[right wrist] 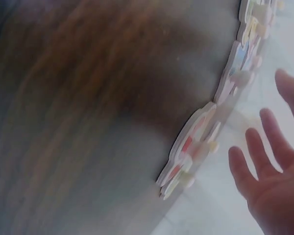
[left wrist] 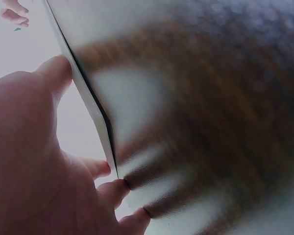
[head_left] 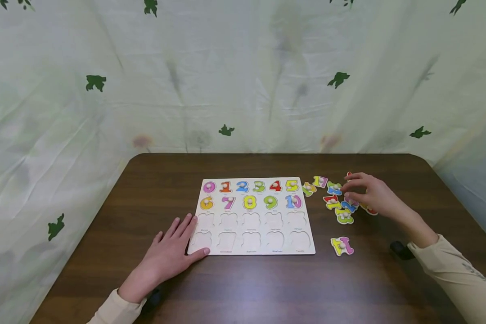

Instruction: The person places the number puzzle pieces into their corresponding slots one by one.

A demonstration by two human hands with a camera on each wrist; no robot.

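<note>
A white number puzzle board (head_left: 243, 253) lies on the table, its top two rows filled with coloured numbers and its lower two rows showing bare recesses. My left hand (head_left: 168, 254) rests at the board's left edge, fingers spread and thumb over the lower corner. In the left wrist view, the thumb and fingertips meet the board's edge (left wrist: 90, 103). Over the loose number pieces (head_left: 344, 216) at the right hovers my right hand (head_left: 372, 193), fingers loosely bent. The right wrist view shows that hand (right wrist: 279, 196) with nothing in it, apart from the knobbed pieces (right wrist: 186, 147).
Nearer the front, a yellow-and-purple number piece (head_left: 342, 246) lies apart from the group. A yellow-and-orange piece (head_left: 309, 188) sits right at the board's upper right edge. Behind the dark wooden table (head_left: 259, 288) hangs a pale curtain (head_left: 243, 81) with green leaf shapes.
</note>
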